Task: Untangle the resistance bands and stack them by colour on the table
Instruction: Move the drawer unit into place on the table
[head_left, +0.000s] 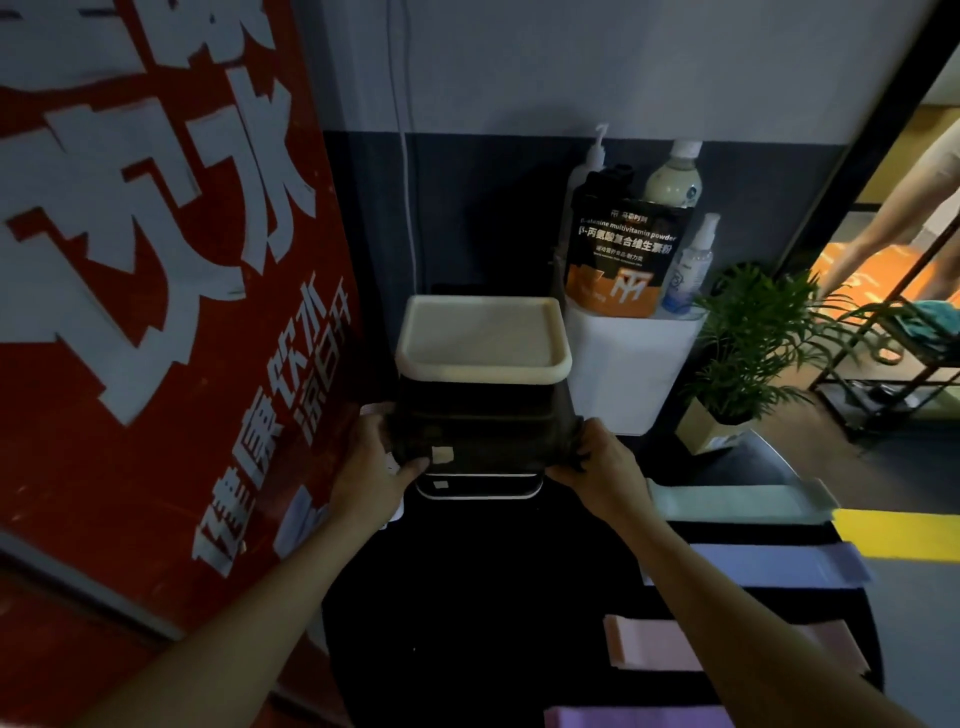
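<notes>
I see both hands up at the far edge of the dark round worktop (467, 623); left hand (371, 467) and right hand (602, 462) each pinch an end of a black band (483, 441), fingers curled round it, band pulled flat between them in front of a black bin with a cream lid (480, 338); laid out flat on the right: mint band (737, 501), blue-violet band (779, 564), pink band (691, 642), purple band (623, 718) at the near edge, well apart.
</notes>
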